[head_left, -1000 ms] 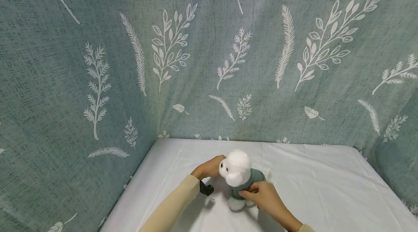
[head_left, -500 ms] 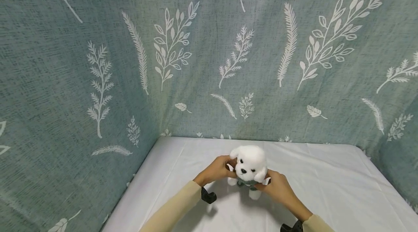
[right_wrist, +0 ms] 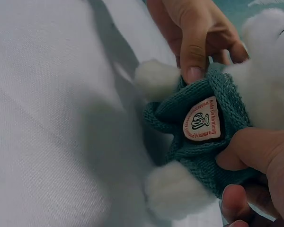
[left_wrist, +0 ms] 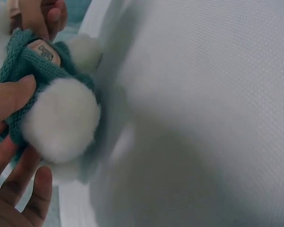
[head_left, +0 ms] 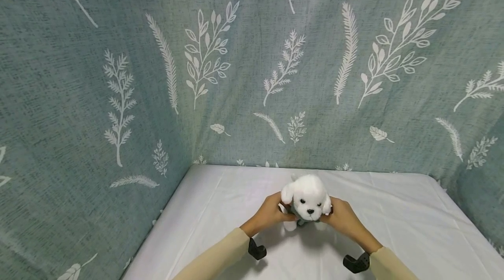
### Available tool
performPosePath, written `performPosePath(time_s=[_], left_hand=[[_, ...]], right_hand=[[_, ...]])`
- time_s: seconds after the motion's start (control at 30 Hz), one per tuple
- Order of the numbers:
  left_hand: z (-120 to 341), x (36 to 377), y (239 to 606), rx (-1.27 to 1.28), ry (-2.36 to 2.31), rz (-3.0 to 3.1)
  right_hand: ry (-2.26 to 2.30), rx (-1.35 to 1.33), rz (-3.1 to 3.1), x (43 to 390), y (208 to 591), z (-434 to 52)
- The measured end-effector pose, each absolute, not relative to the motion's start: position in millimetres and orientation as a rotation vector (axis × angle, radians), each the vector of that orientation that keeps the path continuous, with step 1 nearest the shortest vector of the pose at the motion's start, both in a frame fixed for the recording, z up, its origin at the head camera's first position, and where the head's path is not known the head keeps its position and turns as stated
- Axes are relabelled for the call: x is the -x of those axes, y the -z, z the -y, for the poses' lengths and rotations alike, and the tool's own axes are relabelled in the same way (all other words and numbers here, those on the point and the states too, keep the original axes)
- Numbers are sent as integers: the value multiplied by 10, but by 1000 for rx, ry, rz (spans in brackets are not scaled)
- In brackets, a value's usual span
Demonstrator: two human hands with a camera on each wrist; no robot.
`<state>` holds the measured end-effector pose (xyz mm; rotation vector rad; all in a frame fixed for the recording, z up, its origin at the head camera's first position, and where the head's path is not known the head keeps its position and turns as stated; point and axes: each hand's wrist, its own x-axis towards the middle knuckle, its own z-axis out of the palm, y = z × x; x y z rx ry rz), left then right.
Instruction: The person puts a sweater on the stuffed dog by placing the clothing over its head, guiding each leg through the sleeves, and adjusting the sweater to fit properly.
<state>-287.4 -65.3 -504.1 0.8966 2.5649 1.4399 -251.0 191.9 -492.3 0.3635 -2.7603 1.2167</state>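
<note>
A white plush dog (head_left: 309,194) in a knitted green sweater (right_wrist: 194,104) stands on the white surface, facing the person. My left hand (head_left: 271,212) holds its body at the side on the left, thumb pressed on the knit (left_wrist: 47,66). On the opposite side my right hand (head_left: 344,218) grips it, the thumb on the sweater front and fingers curled behind. Between the thumbs sits a light patch (right_wrist: 201,120) with printed letters and a small figure. White fluffy paws (left_wrist: 64,120) poke out from the sweater. The dog's back is hidden.
A white cloth (head_left: 413,223) covers the surface under the dog. Green curtains (head_left: 244,74) with white leaf prints hang behind it and at both sides. Black wrist mounts (head_left: 257,249) sit below each wrist.
The plush dog has turned from facing left to facing the person and moved slightly right. My right hand has shifted from its sweater to its right side; both hands now hold it.
</note>
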Motion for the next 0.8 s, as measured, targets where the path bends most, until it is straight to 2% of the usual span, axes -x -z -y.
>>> performPosePath(time_s=[0.43,0.63,0.8], left_hand=[[659,2888,5158,-926,-1375,-2593],[696,2892,5103,-953,-1331,-2571],[902,2960,4985,-1003,-1168,-2654]], right_hand=[[-1229,-299,2809,2517,4963,-1926],[-1293,-295,2848,2506,4962,-1970],[-1287,-316,2874,2464,4926,-2122]])
